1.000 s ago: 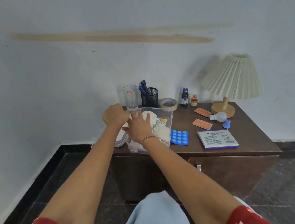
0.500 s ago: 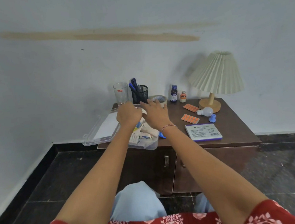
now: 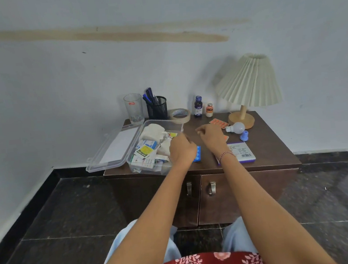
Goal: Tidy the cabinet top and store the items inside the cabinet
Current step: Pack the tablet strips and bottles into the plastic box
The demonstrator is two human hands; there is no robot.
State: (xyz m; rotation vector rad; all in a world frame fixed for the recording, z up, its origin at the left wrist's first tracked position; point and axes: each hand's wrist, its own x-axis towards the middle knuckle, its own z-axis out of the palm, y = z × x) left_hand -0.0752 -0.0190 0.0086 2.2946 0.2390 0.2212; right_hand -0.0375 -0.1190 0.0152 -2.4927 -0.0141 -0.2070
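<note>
Both hands hover over the cabinet top [image 3: 272, 144]. The left hand [image 3: 182, 150] shows its back to the camera with fingers curled under, so whether it grips anything cannot be told. It hangs at the right edge of the open clear box [image 3: 168, 123], packed with sachets and white cloth. The lid [image 3: 115, 149] lies flat further to that hand's left. A blue blister pack [image 3: 198, 154] peeks out just right of the left hand's knuckles. The right hand [image 3: 211, 138] has loosely curled fingers with nothing seen in them. An orange pill strip [image 3: 218, 123] lies just beyond it and a white medicine carton [image 3: 241, 152] sits beside its wrist. A bulb [image 3: 237, 127] and a lamp [image 3: 248, 83] stand to its right. Beyond both hands stand a tape roll [image 3: 179, 115], two small bottles [image 3: 198, 106], a pen holder [image 3: 158, 108] and a glass [image 3: 133, 108]. Below the wrists, the cabinet doors [image 3: 237, 193] are closed.
</note>
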